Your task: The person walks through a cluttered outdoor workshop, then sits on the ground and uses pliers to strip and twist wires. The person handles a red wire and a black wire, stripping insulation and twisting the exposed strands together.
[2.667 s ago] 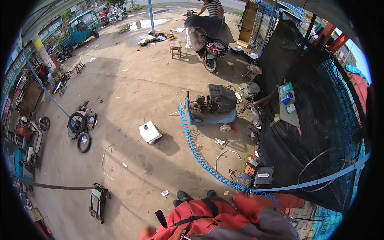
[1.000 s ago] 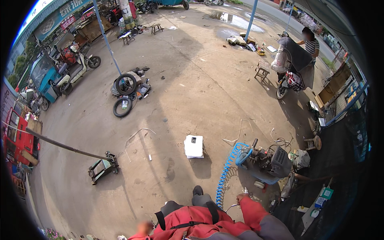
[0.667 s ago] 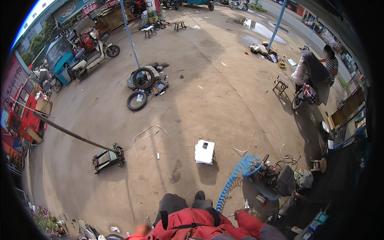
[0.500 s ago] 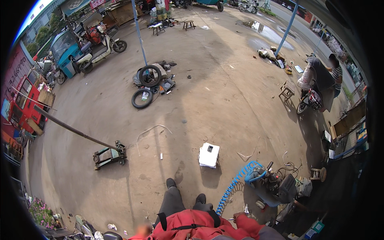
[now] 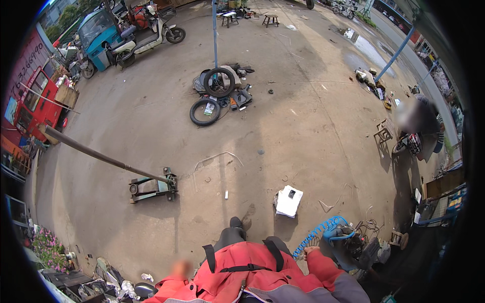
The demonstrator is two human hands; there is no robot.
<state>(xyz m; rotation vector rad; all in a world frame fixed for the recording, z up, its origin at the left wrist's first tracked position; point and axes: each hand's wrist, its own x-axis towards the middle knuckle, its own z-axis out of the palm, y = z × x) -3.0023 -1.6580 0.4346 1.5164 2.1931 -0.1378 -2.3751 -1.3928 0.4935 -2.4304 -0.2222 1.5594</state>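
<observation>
My right hand (image 5: pixel 309 251) is out at my right side, fingers curled, beside the lower end of a blue coiled air hose (image 5: pixel 317 233). What those fingers hold is too small to tell. The hose leads up to a compressor (image 5: pixel 348 247) on the ground at my right. My left hand (image 5: pixel 181 269) is low at my left side, blurred, so its fingers do not show. Ahead of me a white sheet-like top (image 5: pixel 289 203) covers a low stand, with a small dark object (image 5: pixel 292 193) on it. A green floor jack (image 5: pixel 155 187) with a long handle stands to the left.
Two tyres (image 5: pixel 204 112) lie by a blue post (image 5: pixel 214 35) with loose parts. A wooden stool (image 5: pixel 383 132) stands at the right near a person (image 5: pixel 422 118) beside a parked two-wheeler. Scooters (image 5: pixel 146 40) and a red vehicle cab (image 5: pixel 35 103) are at the left. Bent wire (image 5: pixel 217 155) lies ahead.
The ground ahead has shifted rightward in view, as my head has turned left. My right hand has moved forward, closer to the coiled hose. More of my red jacket shows.
</observation>
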